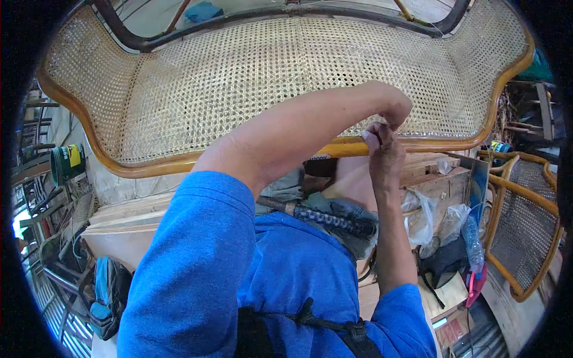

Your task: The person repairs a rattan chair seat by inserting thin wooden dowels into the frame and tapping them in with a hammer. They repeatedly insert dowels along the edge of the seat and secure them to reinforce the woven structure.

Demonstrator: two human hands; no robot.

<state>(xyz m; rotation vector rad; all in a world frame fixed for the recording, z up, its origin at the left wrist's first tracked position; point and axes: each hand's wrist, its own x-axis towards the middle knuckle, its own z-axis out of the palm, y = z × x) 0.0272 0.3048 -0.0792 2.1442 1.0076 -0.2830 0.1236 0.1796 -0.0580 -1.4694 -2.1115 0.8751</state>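
Note:
A wide woven cane panel (pixel 239 77) in a curved, varnished wooden frame (pixel 471 144) stretches across in front of me. My left arm reaches over it from the left. My left hand (pixel 395 108) bends down at the wrist just above the front rail, its fingers mostly hidden. Directly below, my right hand (pixel 387 156) comes up against the same rail with fingers pressed together, close to the left hand. A whitish patch shows at a fingertip there. Whatever the right fingers pinch is too small or hidden to make out.
At right stands another cane-and-wood chair piece (pixel 516 227), beside a plastic bottle (pixel 473 241) and clear plastic bags (pixel 422 216). To the left are a green bucket (pixel 67 162) and a blue-black backpack (pixel 109 295). Wooden boards (pixel 128 212) lie under the panel. A patterned handle (pixel 328 218) rests near my lap.

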